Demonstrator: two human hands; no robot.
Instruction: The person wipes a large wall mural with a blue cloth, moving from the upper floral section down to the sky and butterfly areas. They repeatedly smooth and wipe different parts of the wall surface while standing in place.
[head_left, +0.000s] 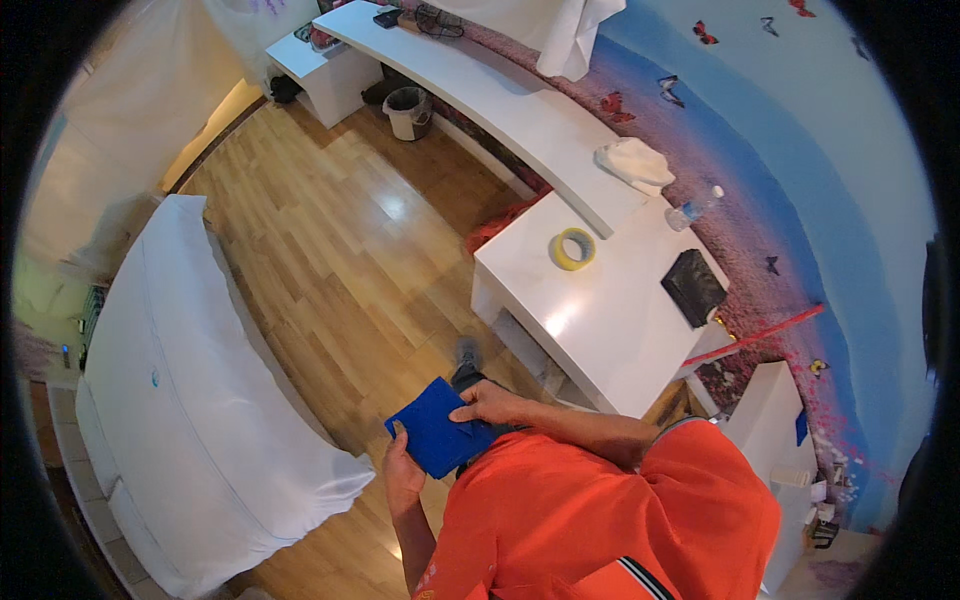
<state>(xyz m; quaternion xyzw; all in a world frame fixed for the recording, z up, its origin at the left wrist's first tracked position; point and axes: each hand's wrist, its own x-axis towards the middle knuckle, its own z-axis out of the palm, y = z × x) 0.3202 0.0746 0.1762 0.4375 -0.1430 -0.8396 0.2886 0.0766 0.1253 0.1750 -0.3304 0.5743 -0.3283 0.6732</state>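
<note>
A folded blue cloth (436, 431) is held between my two hands in front of my waist. My left hand (403, 463) grips its left edge, with the thumb on top. On the opposite side, my right hand (487, 405) pinches the cloth from above, and the fingers beneath are partly hidden. The cloth lies fairly flat, in several layers. Below it is the wood-plank floor (337, 270), with one of my shoes (466, 351) showing.
Left stands a bed (202, 420) under a white sheet. To the right, a white desk (555, 322) bears a yellow tape roll (573, 249), a black object (694, 288), a plastic bottle (684, 215) and a white cloth (636, 163). A bin (409, 116) stands under the long shelf (480, 82).
</note>
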